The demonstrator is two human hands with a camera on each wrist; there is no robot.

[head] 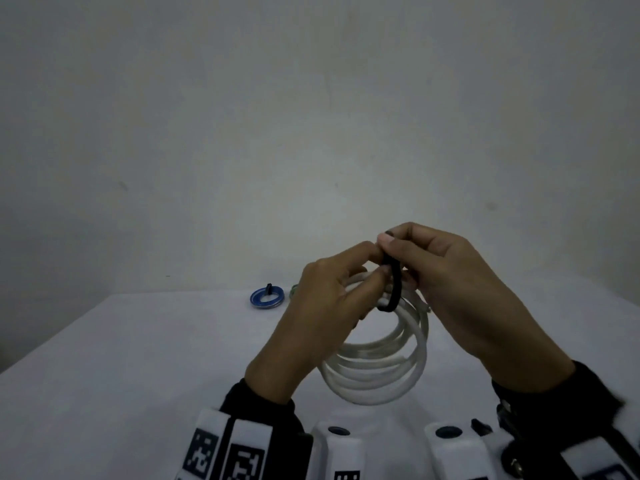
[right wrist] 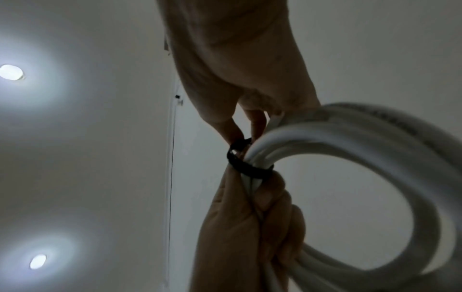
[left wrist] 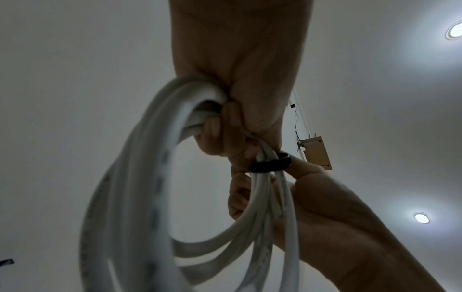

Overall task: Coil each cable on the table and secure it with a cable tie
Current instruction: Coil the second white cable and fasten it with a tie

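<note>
The white coil was gripped by the left hand; just right of that grip, the black tie, wrapped across the strands, was pinched by the right hand.

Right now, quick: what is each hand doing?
Left hand: grips the bunched white cable coil, held above the table.
Right hand: pinches the black cable tie looped round the coil.

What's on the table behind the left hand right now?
Behind the left hand lies a blue coiled cable with a black tie on it. Beside it a bit of something green peeks out; the hand covers the rest, so I can't tell what it is.
</note>
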